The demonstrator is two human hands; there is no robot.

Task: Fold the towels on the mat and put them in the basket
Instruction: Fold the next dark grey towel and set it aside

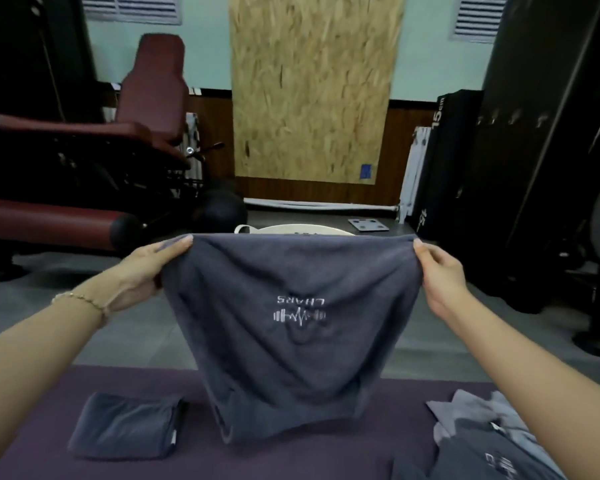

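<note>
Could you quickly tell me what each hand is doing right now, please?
Left hand: fingers pinch the top left corner of the towel.
Right hand: fingers pinch its top right corner.

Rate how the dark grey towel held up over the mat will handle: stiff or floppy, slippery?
Likely floppy: the towel sags between the left hand and right hand and hangs in soft creases. Probably light: pinches at two corners carry it. Probably not slippery: its surface looks matt and napped.
</note>
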